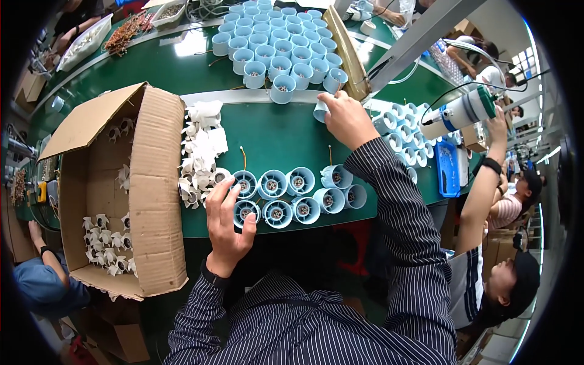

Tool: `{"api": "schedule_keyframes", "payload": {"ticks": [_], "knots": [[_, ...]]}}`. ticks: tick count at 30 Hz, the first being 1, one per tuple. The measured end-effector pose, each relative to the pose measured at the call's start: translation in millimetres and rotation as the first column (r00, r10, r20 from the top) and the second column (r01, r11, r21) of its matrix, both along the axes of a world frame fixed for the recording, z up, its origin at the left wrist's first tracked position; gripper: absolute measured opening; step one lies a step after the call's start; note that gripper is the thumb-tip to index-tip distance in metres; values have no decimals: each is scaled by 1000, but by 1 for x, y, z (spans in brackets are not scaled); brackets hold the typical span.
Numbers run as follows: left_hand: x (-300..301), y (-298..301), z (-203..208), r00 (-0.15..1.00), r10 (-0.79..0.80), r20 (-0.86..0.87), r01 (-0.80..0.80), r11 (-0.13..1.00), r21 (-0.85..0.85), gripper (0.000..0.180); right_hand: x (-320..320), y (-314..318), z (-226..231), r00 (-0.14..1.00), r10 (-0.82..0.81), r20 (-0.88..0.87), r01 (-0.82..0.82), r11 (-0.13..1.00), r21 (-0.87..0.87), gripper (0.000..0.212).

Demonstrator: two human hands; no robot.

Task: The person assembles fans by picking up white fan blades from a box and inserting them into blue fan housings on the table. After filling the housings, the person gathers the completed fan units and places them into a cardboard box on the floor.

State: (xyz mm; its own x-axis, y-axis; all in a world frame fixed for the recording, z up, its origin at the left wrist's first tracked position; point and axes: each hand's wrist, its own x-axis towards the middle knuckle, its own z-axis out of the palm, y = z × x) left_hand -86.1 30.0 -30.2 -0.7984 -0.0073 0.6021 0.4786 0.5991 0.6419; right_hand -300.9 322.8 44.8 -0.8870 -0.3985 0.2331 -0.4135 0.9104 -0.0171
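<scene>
My right hand reaches forward on the green table, its fingers closed on the rim of a light blue cup-shaped plastic housing. Near the table's front edge, my left hand has its fingers apart and holds nothing. It hovers beside the left end of two rows of similar blue housings; I cannot tell whether it touches one. Small metal parts show inside these housings, and thin wires stick up from some. White fan impellers lie heaped to the left of the rows.
An open cardboard box with more white impellers stands at left. Many blue housings fill the far table beside a tan rail. At right are more housings, a blue tray and a co-worker's raised arm.
</scene>
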Motion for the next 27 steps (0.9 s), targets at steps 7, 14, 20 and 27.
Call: {"api": "schedule_keyframes", "payload": {"ticks": [7, 14, 20, 27], "knots": [[1, -4, -1, 1000, 6, 9, -6, 1000, -20, 54, 45, -21, 47, 750, 104, 653, -6, 989, -151, 34], [-1, -1, -1, 1000, 6, 3, -6, 1000, -31, 53, 79, -8, 28, 721, 296, 626, -148, 949, -279, 32], [-2, 1, -2, 1000, 12, 9, -12, 999, -32, 53, 88, -1, 27, 730, 314, 607, -198, 947, -251, 36], [0, -5, -3, 999, 32, 25, -31, 999, -36, 51, 118, 24, 33, 808, 262, 528, -6, 899, -438, 44]]}}
